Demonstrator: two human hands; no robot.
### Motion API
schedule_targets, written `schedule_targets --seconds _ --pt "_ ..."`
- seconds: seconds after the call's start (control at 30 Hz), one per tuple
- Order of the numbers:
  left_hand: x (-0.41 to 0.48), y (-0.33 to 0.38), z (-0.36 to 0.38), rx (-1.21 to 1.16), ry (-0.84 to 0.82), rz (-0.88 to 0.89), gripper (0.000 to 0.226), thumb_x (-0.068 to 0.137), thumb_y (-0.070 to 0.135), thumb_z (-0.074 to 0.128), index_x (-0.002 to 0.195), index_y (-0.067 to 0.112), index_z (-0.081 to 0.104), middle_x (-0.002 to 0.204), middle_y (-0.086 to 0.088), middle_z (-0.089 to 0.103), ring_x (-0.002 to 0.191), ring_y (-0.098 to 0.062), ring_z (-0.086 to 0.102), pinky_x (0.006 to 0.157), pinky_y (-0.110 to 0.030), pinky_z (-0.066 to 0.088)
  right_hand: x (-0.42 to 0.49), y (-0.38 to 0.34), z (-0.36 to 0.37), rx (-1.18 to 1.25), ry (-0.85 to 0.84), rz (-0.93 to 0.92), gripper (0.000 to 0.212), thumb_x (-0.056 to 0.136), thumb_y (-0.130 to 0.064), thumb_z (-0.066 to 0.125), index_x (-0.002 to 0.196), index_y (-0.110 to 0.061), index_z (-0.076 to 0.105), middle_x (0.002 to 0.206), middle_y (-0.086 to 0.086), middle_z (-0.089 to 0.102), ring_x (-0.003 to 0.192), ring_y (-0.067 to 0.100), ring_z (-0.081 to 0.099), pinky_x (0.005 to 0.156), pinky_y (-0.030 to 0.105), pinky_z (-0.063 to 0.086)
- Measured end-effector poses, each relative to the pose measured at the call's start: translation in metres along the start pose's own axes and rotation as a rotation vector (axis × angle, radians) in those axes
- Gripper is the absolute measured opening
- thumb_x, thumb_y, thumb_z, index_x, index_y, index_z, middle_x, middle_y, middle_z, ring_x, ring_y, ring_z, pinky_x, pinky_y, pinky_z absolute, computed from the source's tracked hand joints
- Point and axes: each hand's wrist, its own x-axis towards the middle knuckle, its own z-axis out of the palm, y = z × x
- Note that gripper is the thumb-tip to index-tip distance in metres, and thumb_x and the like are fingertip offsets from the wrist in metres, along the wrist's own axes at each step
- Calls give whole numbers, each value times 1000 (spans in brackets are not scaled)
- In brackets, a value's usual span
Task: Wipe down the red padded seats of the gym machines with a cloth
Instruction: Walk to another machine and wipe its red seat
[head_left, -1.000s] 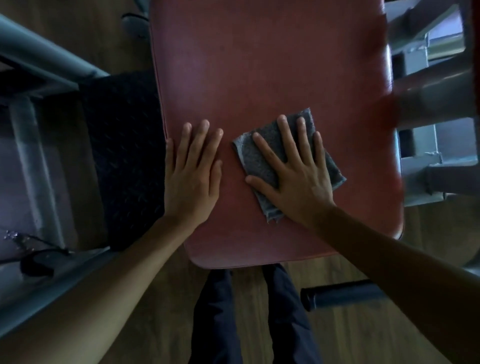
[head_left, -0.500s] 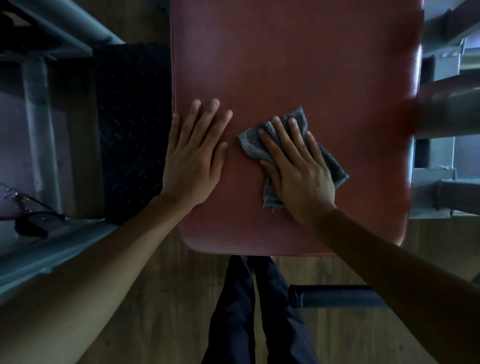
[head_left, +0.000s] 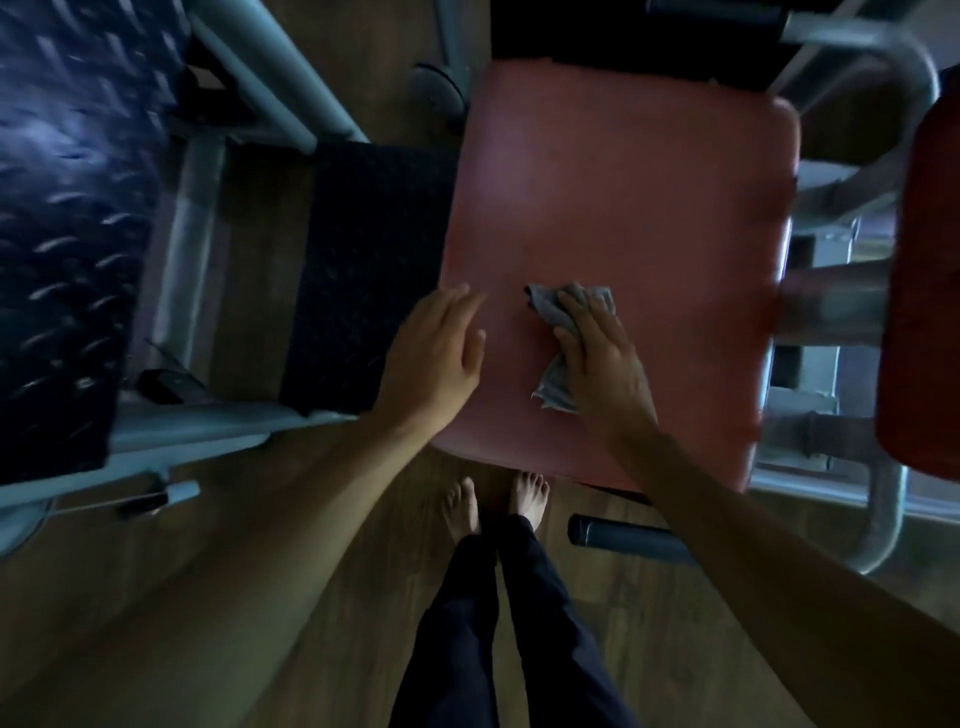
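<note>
The grey cloth (head_left: 545, 307) lies bunched on the near part of the red seat (head_left: 623, 182). The right hand (head_left: 602, 358) curls its fingers over it and presses down, while the left hand (head_left: 436, 353), blurred, lies flat with fingers straight and close together at the seat's left edge. Crumpled like this, the cloth probably touches only a narrow strip, so strokes could skip the far half and corners, and the left hand could slip off the edge under weight.

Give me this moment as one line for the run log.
step: wiping red seat | right hand: grips bunched gray cloth on seat | left hand: open, at seat's left edge
</note>
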Motion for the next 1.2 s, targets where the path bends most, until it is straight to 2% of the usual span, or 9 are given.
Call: schedule_targets --seconds 0.17,0.23,0.33,0.4,0.5,0.67,0.83,1.03,1.2 --pt "-84 11 -87 -49 79 -129 39 97 22 53 133 7 58 132 -11 60 123 -27 55 102 -41 48 -49 -97 -34 99 -85 -39 44 106 -19 38 149 -15 42 160 2 32 151 23 20 121 43 25" --pt "-123 16 -122 -72 147 -190 39 98 22 53 133 8 58 131 -10 61 122 -26 55 101 -39 48 -73 -139 -48 125 -139 -97 43 107 -22 38 149 -17 41 160 0 31 151 20 19 122 40 23" --pt "-188 18 -168 -119 247 -323 39 100 21 53 138 13 54 137 -5 57 127 -18 50 104 -25 36 -113 -198 -59 156 -221 -195 43 106 -25 39 149 -20 43 159 -4 33 150 17 21 121 35 23" --pt "-235 15 -189 -163 305 -376 39 100 22 53 138 15 53 135 -5 58 125 -19 51 105 -26 38 -142 -231 -60 145 -269 -281 43 106 -27 40 148 -21 44 159 -6 34 149 15 23 121 34 24" --pt "-318 10 -211 -169 435 -438 36 98 21 55 133 13 57 126 -6 63 115 -20 59 98 -40 49 -194 -276 -51 108 -338 -403 42 106 -26 42 148 -22 45 158 -5 35 148 12 25 118 22 21" --pt "-485 17 -229 -124 617 -695 34 99 23 54 132 16 58 128 -2 61 119 -17 53 98 -29 42 -310 -341 -10 141 -469 -614 39 104 -22 47 143 -21 52 154 -5 42 144 6 30 114 8 17" --pt "-669 30 -223 -100 762 -972 38 94 26 53 130 13 61 126 -7 65 117 -27 59 102 -39 46 -446 -398 37 112 -693 -835 39 104 -23 46 142 -19 51 150 -2 48 141 16 40 116 29 29" --pt "-837 56 -207 -165 925 -1319 43 92 33 50 132 19 59 127 -6 63 116 -28 59 99 -44 47 -590 -449 94 71 -950 -1029 40 105 -23 45 143 -13 50 148 4 50 142 21 39 116 29 28" --pt "-919 51 -198 -171 1052 -1514 39 94 22 59 134 22 58 131 -5 62 120 -25 57 100 -42 48 -672 -486 140 43 -1111 -1128 39 105 -25 43 144 -18 48 144 4 53 136 24 46 111 32 33"
